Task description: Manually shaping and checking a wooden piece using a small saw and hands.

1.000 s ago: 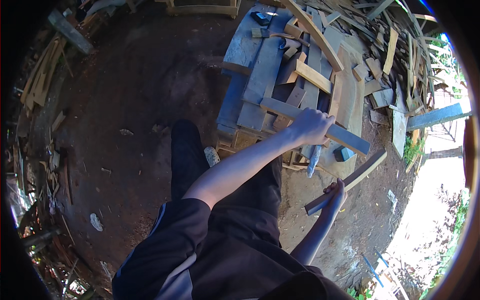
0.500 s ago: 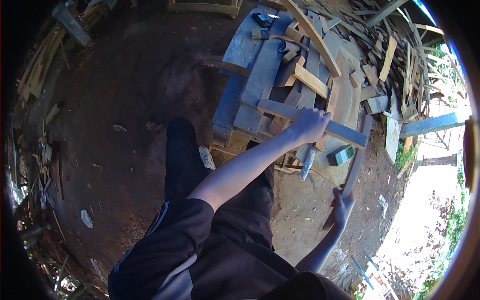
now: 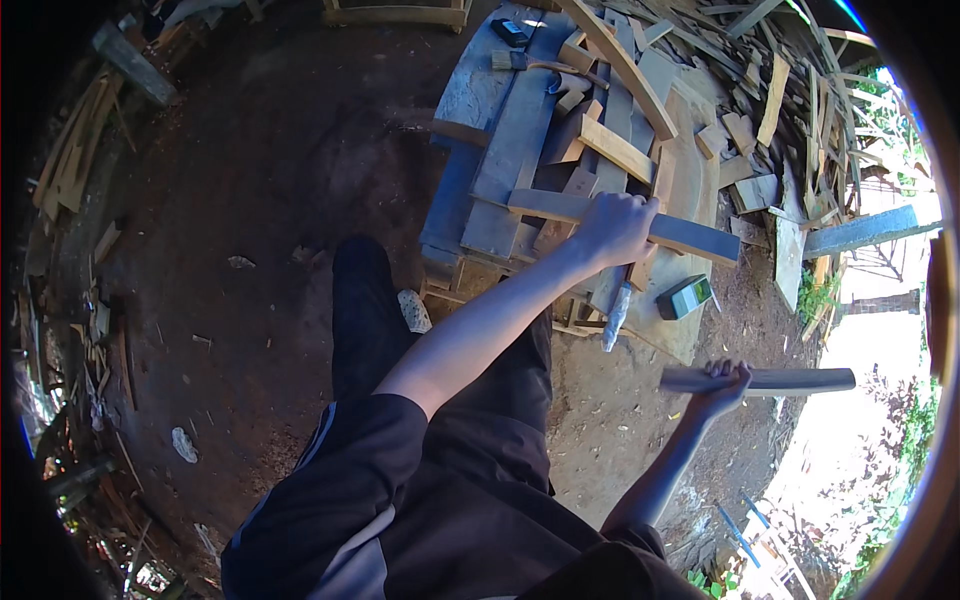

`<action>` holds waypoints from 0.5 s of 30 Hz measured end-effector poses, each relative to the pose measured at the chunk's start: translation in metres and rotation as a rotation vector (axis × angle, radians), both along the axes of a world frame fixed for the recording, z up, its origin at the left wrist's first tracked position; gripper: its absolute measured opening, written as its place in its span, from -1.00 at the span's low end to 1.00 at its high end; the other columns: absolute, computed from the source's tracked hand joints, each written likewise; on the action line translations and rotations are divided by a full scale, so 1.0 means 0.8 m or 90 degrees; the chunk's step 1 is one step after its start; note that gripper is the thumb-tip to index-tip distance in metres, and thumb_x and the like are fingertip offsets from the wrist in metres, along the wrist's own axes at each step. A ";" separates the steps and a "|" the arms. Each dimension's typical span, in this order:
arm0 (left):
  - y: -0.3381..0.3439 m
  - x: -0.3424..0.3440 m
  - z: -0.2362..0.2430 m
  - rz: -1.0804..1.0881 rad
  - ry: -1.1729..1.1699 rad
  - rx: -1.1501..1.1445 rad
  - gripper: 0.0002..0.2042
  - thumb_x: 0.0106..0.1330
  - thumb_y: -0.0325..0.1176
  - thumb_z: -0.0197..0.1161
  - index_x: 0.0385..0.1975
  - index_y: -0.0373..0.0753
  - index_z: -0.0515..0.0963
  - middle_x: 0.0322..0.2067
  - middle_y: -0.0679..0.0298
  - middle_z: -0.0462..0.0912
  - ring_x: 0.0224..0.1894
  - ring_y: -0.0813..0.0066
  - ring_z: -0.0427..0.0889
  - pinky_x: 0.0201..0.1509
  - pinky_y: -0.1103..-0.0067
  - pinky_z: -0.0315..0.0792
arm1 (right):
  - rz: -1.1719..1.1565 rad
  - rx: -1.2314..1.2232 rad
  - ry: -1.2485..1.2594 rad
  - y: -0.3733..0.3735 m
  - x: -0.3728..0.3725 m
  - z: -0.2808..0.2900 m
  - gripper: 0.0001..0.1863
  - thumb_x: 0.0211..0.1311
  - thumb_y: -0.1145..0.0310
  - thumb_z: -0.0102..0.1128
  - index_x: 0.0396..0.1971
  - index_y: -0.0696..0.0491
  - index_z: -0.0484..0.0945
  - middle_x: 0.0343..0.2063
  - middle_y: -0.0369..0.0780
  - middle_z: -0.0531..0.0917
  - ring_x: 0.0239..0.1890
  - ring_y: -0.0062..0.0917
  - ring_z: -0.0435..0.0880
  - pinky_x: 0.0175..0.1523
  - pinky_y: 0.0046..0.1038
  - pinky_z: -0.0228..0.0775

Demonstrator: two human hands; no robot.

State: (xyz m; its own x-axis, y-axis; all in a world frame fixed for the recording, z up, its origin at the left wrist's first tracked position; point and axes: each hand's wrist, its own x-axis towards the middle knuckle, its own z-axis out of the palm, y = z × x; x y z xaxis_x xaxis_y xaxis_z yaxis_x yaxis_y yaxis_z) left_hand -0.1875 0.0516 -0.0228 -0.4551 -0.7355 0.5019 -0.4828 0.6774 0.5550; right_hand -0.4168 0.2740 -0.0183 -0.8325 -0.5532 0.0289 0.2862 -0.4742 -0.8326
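My left hand is closed round a squared length of wood, which lies crosswise over the near end of the plank bench. Off the bench to the right, my right hand grips a second wooden bar, held level and apart from the first one. Just under my left hand a whitish wrapped handle pokes out past the bench edge; what it belongs to is hidden. Beside it sits a small green and black box.
Several wood offcuts and a long curved piece lie across the bench. A paintbrush and a small black object are at its far left. Scrap wood is heaped at the right, by a bluish beam.
The bar in my right hand has swung from upright, near the end of the other bar, to level and further right. My left hand keeps its grip with little movement.
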 end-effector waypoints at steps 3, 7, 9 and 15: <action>0.006 -0.001 -0.004 -0.001 -0.012 0.016 -0.65 0.04 -0.21 0.44 -0.25 -0.24 0.55 -0.40 0.13 0.69 -0.33 0.15 0.74 -0.22 0.27 0.61 | 0.178 0.598 0.635 0.016 -0.007 -0.020 -0.86 0.25 0.43 0.23 -0.34 0.16 0.47 -0.62 -0.29 0.51 -0.61 -0.65 0.39 -0.47 -0.47 0.29; 0.005 0.004 -0.009 0.009 0.017 -0.015 -0.76 0.02 -0.32 0.39 -0.36 -0.20 0.50 -0.45 0.18 0.67 -0.35 0.15 0.73 -0.26 0.29 0.60 | 0.152 0.603 0.721 0.010 0.005 0.017 -0.71 0.18 0.38 0.39 -0.26 0.14 0.44 -0.62 -0.32 0.53 -0.56 -0.68 0.38 -0.45 -0.49 0.27; 0.004 0.006 -0.007 0.017 0.016 -0.012 -0.75 0.01 -0.32 0.40 -0.37 -0.20 0.49 -0.45 0.18 0.67 -0.35 0.15 0.73 -0.25 0.28 0.60 | 0.140 0.598 0.686 0.007 0.010 0.012 -0.70 0.20 0.35 0.41 -0.27 0.14 0.44 -0.64 -0.35 0.49 -0.64 -0.67 0.40 -0.51 -0.52 0.28; 0.016 0.023 0.010 -0.116 -0.082 -0.013 -0.72 0.00 -0.29 0.42 -0.33 -0.21 0.52 -0.46 0.15 0.69 -0.35 0.11 0.73 -0.23 0.26 0.60 | 0.211 0.492 0.306 -0.011 0.069 -0.017 -0.77 0.33 0.30 0.30 -0.31 0.11 0.46 -0.68 -0.39 0.43 -0.76 -0.72 0.40 -0.68 -0.59 0.27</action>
